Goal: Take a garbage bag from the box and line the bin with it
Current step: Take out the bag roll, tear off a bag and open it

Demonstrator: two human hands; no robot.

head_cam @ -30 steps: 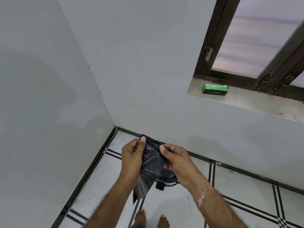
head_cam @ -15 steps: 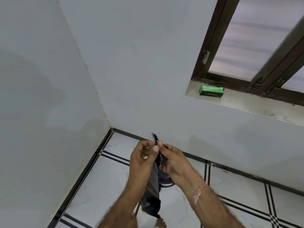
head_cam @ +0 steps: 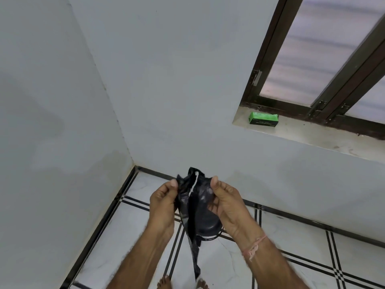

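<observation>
Since the previous frame the hands have moved apart, spreading the black garbage bag [head_cam: 192, 201]. Left hand [head_cam: 163, 202] and right hand [head_cam: 226, 202] each pinch a top edge. The bag partly hides the dark bin [head_cam: 208, 224] on the tiled floor [head_cam: 291, 265]. The green box [head_cam: 263, 118] lies on the windowsill [head_cam: 312, 136].

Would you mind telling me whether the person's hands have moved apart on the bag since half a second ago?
Yes. The left hand and right hand were pinched together over the floor-wall edge; now they sit apart, spreading the black garbage bag open between them.
</observation>
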